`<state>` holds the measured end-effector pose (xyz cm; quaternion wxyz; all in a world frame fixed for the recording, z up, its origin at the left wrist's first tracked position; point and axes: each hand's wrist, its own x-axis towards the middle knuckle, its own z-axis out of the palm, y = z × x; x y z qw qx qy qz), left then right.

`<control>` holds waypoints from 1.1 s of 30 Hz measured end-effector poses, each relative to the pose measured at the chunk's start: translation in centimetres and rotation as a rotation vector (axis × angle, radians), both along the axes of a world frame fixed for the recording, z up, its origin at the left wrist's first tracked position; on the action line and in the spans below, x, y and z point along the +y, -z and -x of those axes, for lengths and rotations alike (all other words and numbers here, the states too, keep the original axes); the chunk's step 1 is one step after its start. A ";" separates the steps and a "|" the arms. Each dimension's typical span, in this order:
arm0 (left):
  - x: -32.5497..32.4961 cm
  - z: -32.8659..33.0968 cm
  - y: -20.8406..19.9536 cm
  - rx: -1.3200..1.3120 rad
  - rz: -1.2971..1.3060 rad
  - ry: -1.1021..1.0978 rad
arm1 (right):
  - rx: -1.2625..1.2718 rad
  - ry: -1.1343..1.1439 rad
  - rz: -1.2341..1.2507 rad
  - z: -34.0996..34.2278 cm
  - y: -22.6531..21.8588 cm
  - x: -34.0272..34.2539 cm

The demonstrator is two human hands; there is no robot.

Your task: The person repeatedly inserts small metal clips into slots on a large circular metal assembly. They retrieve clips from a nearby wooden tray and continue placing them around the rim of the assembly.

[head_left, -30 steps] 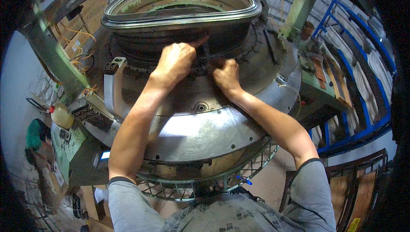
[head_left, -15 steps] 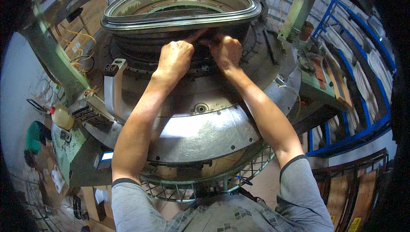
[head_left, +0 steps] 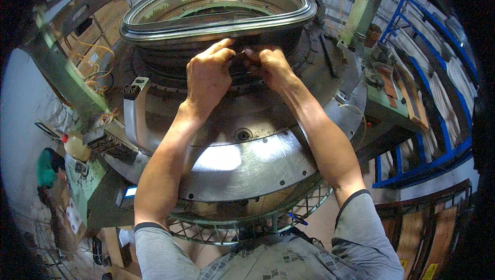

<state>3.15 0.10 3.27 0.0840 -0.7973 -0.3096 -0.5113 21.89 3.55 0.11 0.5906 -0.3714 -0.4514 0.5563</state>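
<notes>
Blue background rack (head_left: 428, 166), metal machine (head_left: 242, 156), left grip (head_left: 209, 76) near right grip (head_left: 274, 68), cannot tell if grasping anything

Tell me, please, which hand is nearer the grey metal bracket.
The left hand; it sits between the grey metal bracket and the right hand, which is farther off.

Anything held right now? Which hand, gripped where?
Cannot be told: the left hand and right hand are close together before the dark cylinder, but shadow and blur hide whether either pinches anything.
</notes>
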 end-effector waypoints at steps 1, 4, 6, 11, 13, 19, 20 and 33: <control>0.0 -0.1 0.0 -0.023 -0.001 -0.008 | 0.058 -0.006 0.000 0.1 -0.1 0.0; 0.0 -0.1 0.1 -0.086 -0.017 -0.005 | 0.031 -0.132 -0.157 -0.4 -0.7 0.2; -0.1 0.0 0.1 -0.100 -0.007 0.016 | -0.125 -0.135 -0.082 -1.1 -1.1 0.2; -0.4 0.1 -0.3 -0.138 0.005 0.063 | -0.059 -0.033 -0.048 -1.2 -1.1 0.5; -0.7 0.1 -0.3 -0.168 0.007 0.111 | -0.007 -0.098 -0.200 -1.0 -0.9 0.6; -0.8 0.1 -0.1 -0.193 0.022 0.091 | 0.071 -0.227 0.118 -1.0 -0.3 1.1; -0.7 -0.1 0.1 -0.267 0.092 0.139 | 0.055 -0.160 0.090 -1.3 -0.5 1.2; 0.7 -3.9 2.3 -0.906 1.070 0.633 | -0.680 0.087 -0.481 -3.0 1.0 -2.2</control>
